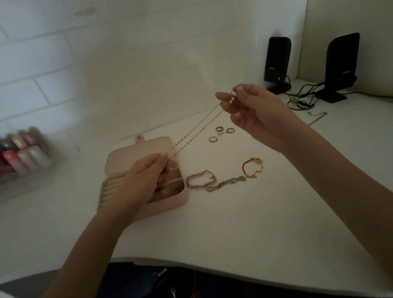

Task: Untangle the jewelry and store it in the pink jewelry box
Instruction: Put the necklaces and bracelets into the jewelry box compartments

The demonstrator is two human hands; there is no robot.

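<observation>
Holding: a thin gold necklace (196, 129) is stretched as two strands in the air between both hands, above the open pink jewelry box (138, 153).
Left hand (141, 182): its grip is pinched together on the lower end of the chain, over the box's compartments.
Right hand (248, 108): raised higher and further back, thumb and fingers pinching the end with the small pearl beads (231, 98).
Step in hand: judged as checking that this chain runs free of knots; both strands look straight and apart, so it seems untangled and ready to store.
Box: lid laid back, ring rolls on the left, some pieces already in the near compartments, partly hidden by the left hand.
Left on the bench (229, 222): a chunky chain tangle (209, 182) touching a red cord bracelet (252, 167) just beside the box, and a cluster of rings (221, 132) behind them.
Next move: likely lowering the necklace into a free compartment, feeding it down slowly so the strands do not cross again.
Care: the fine chain could snag on the box edge or on pieces already inside.
</observation>
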